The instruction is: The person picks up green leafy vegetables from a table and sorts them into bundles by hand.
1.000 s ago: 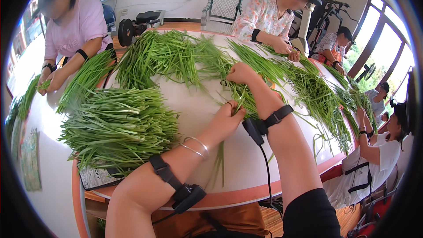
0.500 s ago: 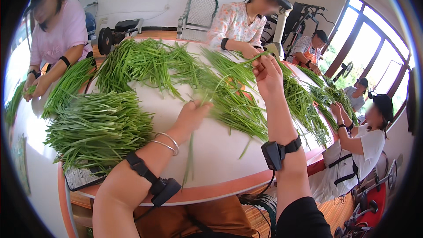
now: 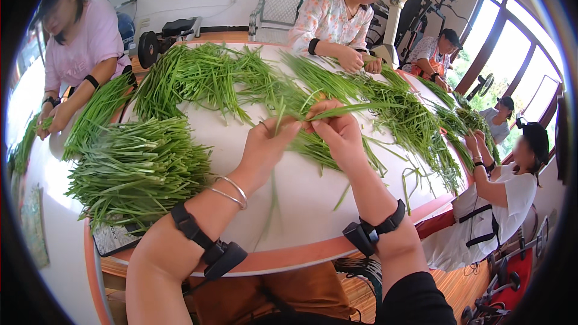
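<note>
My left hand (image 3: 268, 144) and my right hand (image 3: 342, 135) meet over the near middle of the table, fingertips almost touching. Both are closed in a pinch on a few green garlic chives (image 3: 367, 106), whose blades stretch out to the right of my right fingers. A thin blurred blade hangs below my left hand. Beside my left forearm stands a thick, neatly stacked heap of garlic chives (image 3: 138, 171), cut ends toward me. Looser chives (image 3: 198, 81) spread over the far side, and scattered ones (image 3: 415, 126) lie to the right.
The white table (image 3: 301, 216) has an orange edge band. A person in a pink shirt (image 3: 90, 42) works at the left, one in a floral shirt (image 3: 331, 18) across from me, and one in white (image 3: 506, 198) at the right. A lattice chair (image 3: 277, 9) stands behind.
My right hand has come down and left from the far heap to meet my left hand, bringing chives with it. My left hand has moved slightly up and right. The view has shifted a little.
</note>
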Action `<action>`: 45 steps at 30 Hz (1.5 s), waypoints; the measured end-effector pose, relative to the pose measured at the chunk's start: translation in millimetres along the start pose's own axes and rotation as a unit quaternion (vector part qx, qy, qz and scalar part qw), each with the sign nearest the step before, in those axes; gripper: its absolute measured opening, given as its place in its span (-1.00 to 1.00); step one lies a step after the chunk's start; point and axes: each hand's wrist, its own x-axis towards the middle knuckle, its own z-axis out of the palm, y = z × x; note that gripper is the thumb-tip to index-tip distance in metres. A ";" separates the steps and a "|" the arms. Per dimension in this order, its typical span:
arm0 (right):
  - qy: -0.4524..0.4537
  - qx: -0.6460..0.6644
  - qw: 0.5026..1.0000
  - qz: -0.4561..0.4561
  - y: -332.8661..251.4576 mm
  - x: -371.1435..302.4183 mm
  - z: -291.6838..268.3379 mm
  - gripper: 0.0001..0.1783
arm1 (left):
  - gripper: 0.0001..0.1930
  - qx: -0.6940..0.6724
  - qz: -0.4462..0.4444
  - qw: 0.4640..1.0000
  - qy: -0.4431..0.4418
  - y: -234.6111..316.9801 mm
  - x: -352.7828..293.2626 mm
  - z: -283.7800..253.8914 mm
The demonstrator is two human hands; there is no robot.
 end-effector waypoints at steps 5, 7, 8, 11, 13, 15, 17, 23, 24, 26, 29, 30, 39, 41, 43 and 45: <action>-0.046 -0.001 0.999 0.005 3.4 -3.4 -8.2 -0.83 | -0.83 -0.009 0.003 1.000 -0.009 -0.4 -0.4 -2.8; -0.046 -0.022 0.998 0.024 1.7 -2.6 -9.2 -0.84 | -0.85 -0.010 -0.002 1.000 -0.015 -1.3 0.3 -5.8; -0.044 -0.022 0.998 0.025 3.8 -2.0 -12.2 -0.84 | -0.87 0.004 -0.009 1.000 -0.017 -2.4 1.0 -7.6; -0.029 0.060 0.997 0.024 8.8 -2.0 -17.5 -0.85 | -0.87 0.030 0.001 0.999 -0.020 -4.1 0.5 -5.2; 0.009 0.106 0.992 0.068 4.2 -3.4 -12.8 -0.80 | -0.87 0.042 0.018 0.999 -0.019 -3.7 0.0 -3.1; -0.021 0.136 0.983 0.121 -6.3 -3.9 -10.0 -0.78 | -0.82 0.050 0.049 0.997 -0.018 -2.7 1.0 -3.1; -0.053 0.166 0.969 0.174 -14.3 -4.2 -4.9 -0.76 | -0.83 0.062 0.087 0.994 -0.016 -10.6 7.1 -8.7; 0.000 0.019 0.981 0.193 -16.1 -6.2 5.2 -0.67 | -0.85 0.187 0.144 0.971 -0.030 -15.7 11.5 -16.9; 0.013 -0.022 0.982 0.186 -11.6 -6.2 0.3 -0.69 | -0.86 0.195 0.156 0.968 -0.036 -14.7 10.2 -15.6; 0.022 -0.062 0.983 0.174 -9.5 -3.0 -5.6 -0.72 | -0.81 0.212 0.166 0.963 -0.024 -13.0 9.5 -14.6; 0.081 -0.081 0.984 0.136 -15.0 -3.1 -13.1 -0.80 | -0.77 0.228 0.174 0.958 -0.004 -15.0 7.1 -12.4; 0.082 -0.082 0.984 0.133 -15.2 -0.6 -17.0 -0.80 | -0.78 0.228 0.173 0.958 0.005 -15.1 7.9 -11.7; 0.243 -0.113 0.963 0.026 -12.7 8.4 -63.4 -0.81 | -0.84 0.125 0.108 0.986 0.009 -9.0 8.0 -13.8; 0.244 -0.067 0.967 0.033 -11.5 9.8 -62.4 -0.79 | -0.86 0.150 0.105 0.983 0.005 -15.3 10.8 -17.6; 0.231 -0.038 0.971 0.042 -12.2 8.8 -56.0 -0.79 | -0.78 0.291 0.118 0.949 -0.034 -23.5 11.7 -17.2; 0.218 -0.010 0.975 0.052 -12.1 6.4 -48.8 -0.80 | -0.71 0.275 0.093 0.957 -0.025 -26.9 7.7 -13.2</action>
